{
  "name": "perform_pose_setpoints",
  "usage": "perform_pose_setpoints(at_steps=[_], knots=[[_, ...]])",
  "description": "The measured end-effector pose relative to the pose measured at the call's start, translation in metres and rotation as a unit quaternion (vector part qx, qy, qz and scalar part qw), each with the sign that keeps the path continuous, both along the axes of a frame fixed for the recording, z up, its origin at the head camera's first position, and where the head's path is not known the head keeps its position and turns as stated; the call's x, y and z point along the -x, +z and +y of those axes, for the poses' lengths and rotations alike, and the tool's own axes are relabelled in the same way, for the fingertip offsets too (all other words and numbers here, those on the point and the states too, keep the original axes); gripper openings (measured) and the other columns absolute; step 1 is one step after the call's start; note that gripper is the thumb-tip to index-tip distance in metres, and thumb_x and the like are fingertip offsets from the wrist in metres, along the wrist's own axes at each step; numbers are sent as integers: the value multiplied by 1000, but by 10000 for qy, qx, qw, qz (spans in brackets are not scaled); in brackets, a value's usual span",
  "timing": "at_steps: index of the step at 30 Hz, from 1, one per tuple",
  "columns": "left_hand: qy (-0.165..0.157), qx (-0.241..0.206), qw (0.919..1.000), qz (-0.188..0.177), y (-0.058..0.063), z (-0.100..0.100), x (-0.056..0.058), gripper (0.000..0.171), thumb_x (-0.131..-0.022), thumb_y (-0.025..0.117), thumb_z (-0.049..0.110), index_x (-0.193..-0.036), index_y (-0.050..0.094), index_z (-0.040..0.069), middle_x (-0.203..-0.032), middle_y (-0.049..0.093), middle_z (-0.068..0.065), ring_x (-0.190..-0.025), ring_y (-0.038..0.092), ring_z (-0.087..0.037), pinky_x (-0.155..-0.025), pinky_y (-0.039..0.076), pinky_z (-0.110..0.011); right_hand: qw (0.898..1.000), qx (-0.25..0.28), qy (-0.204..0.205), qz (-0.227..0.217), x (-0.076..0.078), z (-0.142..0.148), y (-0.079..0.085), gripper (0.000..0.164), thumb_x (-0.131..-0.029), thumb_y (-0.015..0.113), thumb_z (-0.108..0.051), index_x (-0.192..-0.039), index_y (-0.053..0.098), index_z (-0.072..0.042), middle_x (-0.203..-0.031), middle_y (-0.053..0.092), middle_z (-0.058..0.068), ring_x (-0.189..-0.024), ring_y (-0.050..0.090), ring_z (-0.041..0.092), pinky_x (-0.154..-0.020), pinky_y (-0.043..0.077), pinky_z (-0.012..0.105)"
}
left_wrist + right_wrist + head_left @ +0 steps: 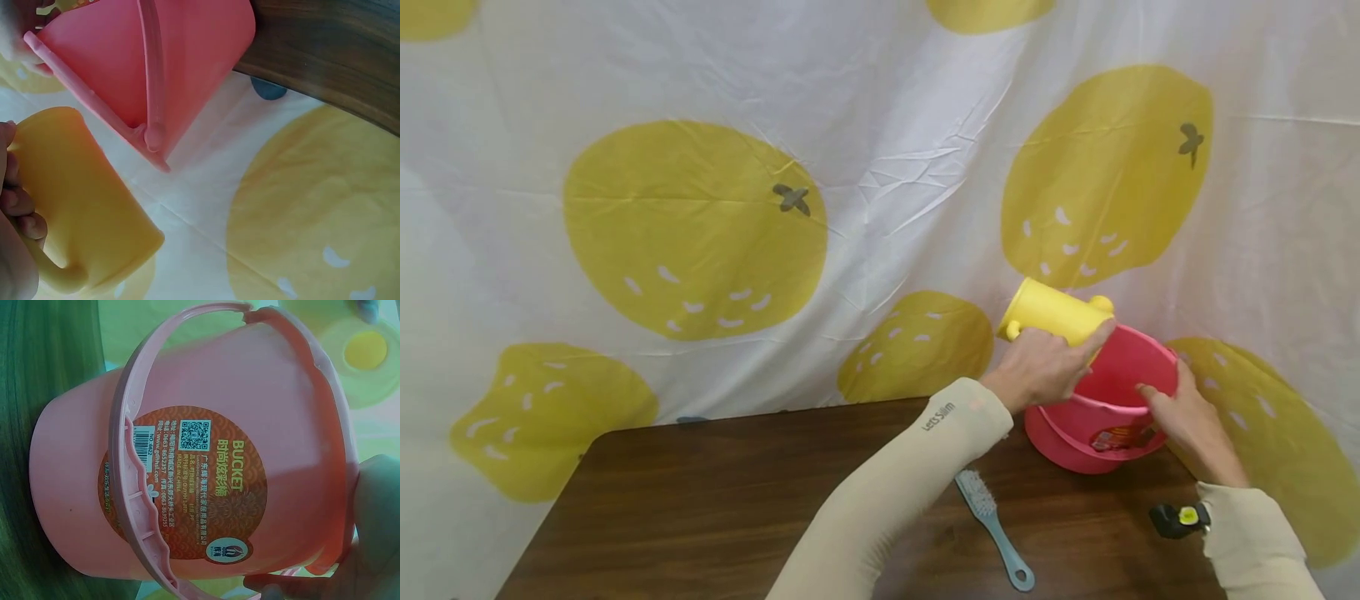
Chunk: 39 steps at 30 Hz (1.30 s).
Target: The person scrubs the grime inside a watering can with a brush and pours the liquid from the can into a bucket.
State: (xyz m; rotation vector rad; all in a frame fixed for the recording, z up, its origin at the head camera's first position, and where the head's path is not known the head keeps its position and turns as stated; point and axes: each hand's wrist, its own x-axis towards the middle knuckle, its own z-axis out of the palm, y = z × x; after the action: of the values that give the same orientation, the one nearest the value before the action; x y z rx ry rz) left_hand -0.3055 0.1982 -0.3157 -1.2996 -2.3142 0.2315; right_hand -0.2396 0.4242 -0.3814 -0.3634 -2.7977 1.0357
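My left hand [1048,367] grips a yellow mug [1052,311] by its handle, the mug lying on its side in the air at the rim of a pink bucket [1112,417]. In the left wrist view, curled fingers [22,209] wrap the handle beside the mug's body [87,194]. My right hand [1187,417] holds the bucket's right rim, thumb on the inner side. The right wrist view shows the bucket's orange label [187,481], its handle [119,437] folded down across the front, and part of the right hand [375,519] at the rim.
A blue-handled scrub brush [996,529] with pale bristles lies on the dark wooden table [715,500], below the bucket. Behind the table hangs a white curtain [880,208] printed with yellow fruit. A black wrist camera [1180,520] juts from the right sleeve.
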Motion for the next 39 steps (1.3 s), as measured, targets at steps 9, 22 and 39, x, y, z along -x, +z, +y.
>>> perform_pose_setpoints(at_steps=[9, 22, 39], knots=[[247, -322, 9990, -167, 1, -3, 2, 70, -99, 50, 47, -158, 19, 23, -66, 47, 8, -50, 45, -6, -49, 39, -21, 9998, 95, -50, -184, 2, 1, 2, 87, -102, 38, -44, -153, -15, 3, -141, 25, 44, -117, 36, 62, -88, 38, 73], [447, -1607, 9719, -1659, 2, -21, 8, 70, -99, 48, 48, -160, 19, 27, -60, 52, 6, -54, 49, -8, -50, 38, -24, 9999, 77, 10, -109, 2, -1, 2, 85, -103, 38, -43, -154, -12, 4, -143, 24, 42, -118, 36, 61, -87, 38, 73], [237, -4000, 8519, -3374, -12, -73, 17, 65, -97, 61, 38, -155, 36, 21, -109, 63, 1, -74, 49, -8, -67, 40, -17, 9998, -41, 148, -146, 15, 13, -1, 85, -103, 35, -44, -152, -12, 7, -142, 20, 45, -117, 33, 64, -87, 34, 74]])
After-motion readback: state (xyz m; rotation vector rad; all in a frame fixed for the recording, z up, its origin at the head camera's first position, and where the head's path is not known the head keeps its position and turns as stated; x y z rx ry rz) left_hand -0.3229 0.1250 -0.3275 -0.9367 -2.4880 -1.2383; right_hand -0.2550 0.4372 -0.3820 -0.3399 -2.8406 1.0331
